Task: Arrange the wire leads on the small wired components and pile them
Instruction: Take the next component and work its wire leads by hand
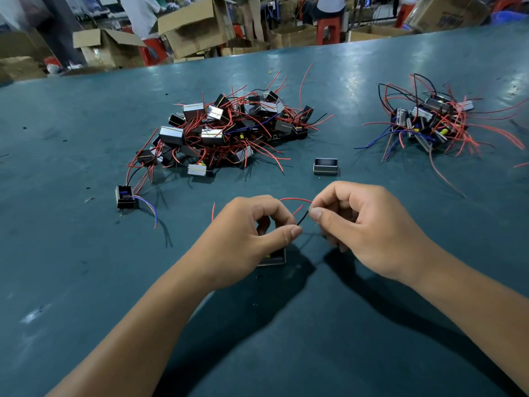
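Note:
My left hand (252, 233) grips a small black boxed component (273, 257), mostly hidden under the palm, just above the table. A black lead (303, 219) runs from it to my right hand (357, 224), which pinches the lead's end between thumb and forefinger. A red lead (294, 199) arcs between the two hands. A big heap of wired components (226, 133) lies at centre, a smaller heap (432, 124) at the right.
One lone component (125, 197) with blue and red leads lies left of my hands. An empty black casing (325, 166) stands between the heaps. The teal table (86, 282) ends at the far edge, with cardboard boxes (189, 27) and red stools beyond.

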The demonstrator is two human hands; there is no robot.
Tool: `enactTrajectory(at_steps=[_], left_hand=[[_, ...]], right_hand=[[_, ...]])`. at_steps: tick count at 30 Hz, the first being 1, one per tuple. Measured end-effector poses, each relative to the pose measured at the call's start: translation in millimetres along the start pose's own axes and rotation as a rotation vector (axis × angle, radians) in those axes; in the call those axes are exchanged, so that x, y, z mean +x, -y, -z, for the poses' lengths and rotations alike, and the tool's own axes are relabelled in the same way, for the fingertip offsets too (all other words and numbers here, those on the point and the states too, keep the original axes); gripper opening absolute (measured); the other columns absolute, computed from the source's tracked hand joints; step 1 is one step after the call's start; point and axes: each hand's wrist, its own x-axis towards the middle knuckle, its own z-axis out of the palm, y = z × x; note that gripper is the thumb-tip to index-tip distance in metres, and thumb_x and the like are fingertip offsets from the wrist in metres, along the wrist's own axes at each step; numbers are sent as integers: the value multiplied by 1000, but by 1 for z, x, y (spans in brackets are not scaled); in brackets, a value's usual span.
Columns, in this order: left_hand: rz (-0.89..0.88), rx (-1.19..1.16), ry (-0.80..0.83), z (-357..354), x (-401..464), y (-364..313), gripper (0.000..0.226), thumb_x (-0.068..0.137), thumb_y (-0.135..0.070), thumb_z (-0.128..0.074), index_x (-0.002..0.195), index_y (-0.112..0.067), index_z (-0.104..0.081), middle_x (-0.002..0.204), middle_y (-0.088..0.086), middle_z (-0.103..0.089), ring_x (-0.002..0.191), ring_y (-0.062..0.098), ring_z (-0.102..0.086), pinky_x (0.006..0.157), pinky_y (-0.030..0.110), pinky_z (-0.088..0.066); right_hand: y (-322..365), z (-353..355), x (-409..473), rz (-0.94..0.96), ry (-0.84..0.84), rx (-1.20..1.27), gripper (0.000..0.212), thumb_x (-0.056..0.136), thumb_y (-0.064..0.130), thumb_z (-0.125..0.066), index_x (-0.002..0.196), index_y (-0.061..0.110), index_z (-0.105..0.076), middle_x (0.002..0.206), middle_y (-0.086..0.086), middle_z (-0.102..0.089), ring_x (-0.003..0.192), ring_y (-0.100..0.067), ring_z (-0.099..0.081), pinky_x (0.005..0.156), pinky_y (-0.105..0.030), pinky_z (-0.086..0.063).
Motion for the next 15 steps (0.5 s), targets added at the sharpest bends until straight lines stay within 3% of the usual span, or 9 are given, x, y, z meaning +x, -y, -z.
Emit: enactTrajectory(at_steps=[3, 6, 9, 11, 13, 15], left_hand=[[-3, 34, 32, 4, -1, 0, 14, 90, -34, -75, 78, -28, -68, 74, 8, -61, 68, 25, -51, 63, 33, -41], [5, 6, 52, 6, -1, 1, 18, 92, -39, -69, 79, -27, -71, 73, 2, -65, 57, 6, -47, 57, 19, -37], [23, 42, -30, 6, 1, 4, 21, 88, -44, -60, 79, -28, -71, 73, 6, -64, 58, 22, -50, 60, 36, -44], [13, 98, -86, 3, 1, 7, 23, 86, -46, -62, 76, -26, -69, 70, 12, -61, 64, 33, -52, 62, 45, -46], [-3, 162, -118, 1, 0, 9, 22, 86, -47, -68, 75, -28, -69, 66, 3, -62, 63, 29, -53, 62, 44, -46], [-28, 243, -129, -3, -1, 9, 18, 85, -45, -74, 76, -30, -69, 70, -13, -66, 60, 17, -54, 58, 31, -44]], right_hand=[[1, 3, 1, -7, 46, 8, 14, 92, 15, -66, 79, 21, -66, 59, 9, -63, 51, -4, -54, 50, -10, -39], [3, 9, 1, 26, 101, -80, 15, 91, 19, -68, 76, 22, -66, 62, 13, -62, 55, 0, -52, 56, -9, -37], [4, 15, 2, 47, 46, -139, 19, 92, 29, -67, 75, 21, -68, 56, 21, -55, 46, -2, -42, 50, -9, -31], [3, 17, 4, 46, -59, -147, 15, 92, 31, -65, 79, 23, -68, 64, 19, -60, 47, -6, -43, 51, -12, -34], [3, 15, 7, 40, -129, -128, 8, 92, 24, -64, 85, 25, -68, 80, 15, -68, 59, -5, -57, 60, -13, -43], [1, 10, 10, 38, -138, -110, 10, 93, 13, -62, 92, 22, -67, 91, 10, -71, 75, 1, -64, 70, -7, -44]])
